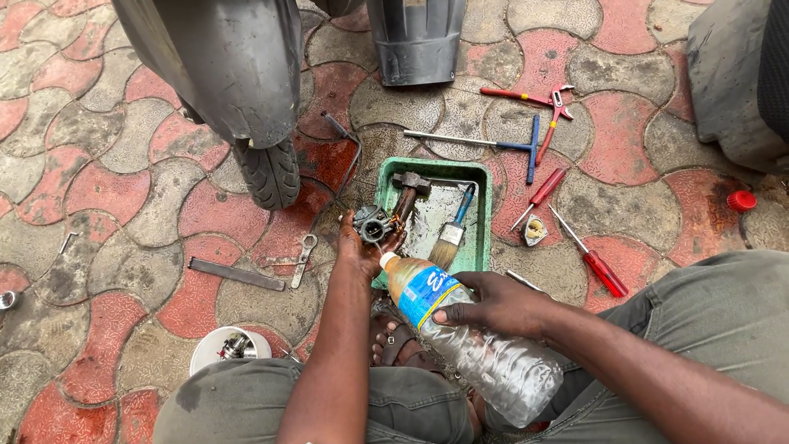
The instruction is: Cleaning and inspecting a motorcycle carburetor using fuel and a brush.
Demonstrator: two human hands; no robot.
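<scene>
Nearest, the right hand [493,304] is wrapped around a clear plastic bottle [468,333], tilted so its open neck points at the left hand. The left arm stretches straight forward; the left hand [362,247] holds a small metal carburetor [371,224] in curled fingers, over the near left corner of a green tray [481,214]. In the tray lie a hammer [407,193] and a paintbrush [452,230]. Farther right lie red screwdrivers [596,261]; far left stands a scooter tyre [267,168].

Outdoor roadside repair spot, paving stones [123,164], scooter tyre [269,171], scattered screwdrivers [593,256]
</scene>
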